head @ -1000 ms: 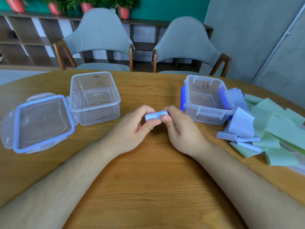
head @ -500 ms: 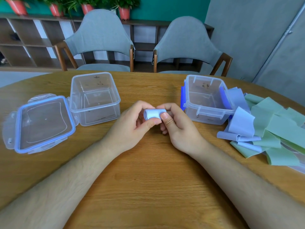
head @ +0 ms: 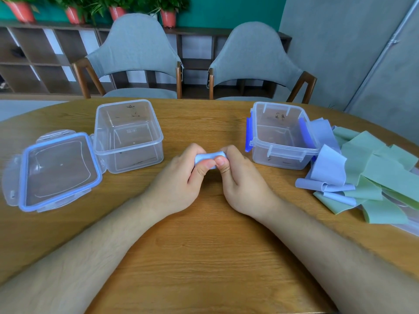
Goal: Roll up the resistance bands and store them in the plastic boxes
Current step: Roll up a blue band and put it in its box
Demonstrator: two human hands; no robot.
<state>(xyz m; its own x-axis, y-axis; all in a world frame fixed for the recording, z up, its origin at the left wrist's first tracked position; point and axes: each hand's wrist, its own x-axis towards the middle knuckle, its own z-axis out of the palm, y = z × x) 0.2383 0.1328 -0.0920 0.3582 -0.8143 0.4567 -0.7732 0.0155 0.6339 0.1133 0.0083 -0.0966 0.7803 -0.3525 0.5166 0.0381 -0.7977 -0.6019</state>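
At the middle of the round wooden counter (head: 204,257), a small pale blue rolled resistance band (head: 207,156) sits between both hands, held just above the surface. The left hand (head: 179,177) has its grip closed round the left end of the roll, thumb pressed on the near side and fingers curled over the top. The right hand (head: 240,184) pinches the right end in the same way, its thumb tip touching the left thumb. The roll lies crosswise, its two ends hidden under the fingers. To the left stands a clear rectangular plastic box (head: 136,159), open, with nothing but a few dark marks on its walls; just beside it lies a clear lid with a blue seal (head: 59,168), flat on the counter. To the right stands a second clear plastic box with blue latches (head: 283,157), also open. Against its right side spreads a loose heap of pale green and pale blue resistance bands (head: 371,173), unrolled and overlapping. Two grey upholstered chairs (head: 136,55) stand behind the counter.
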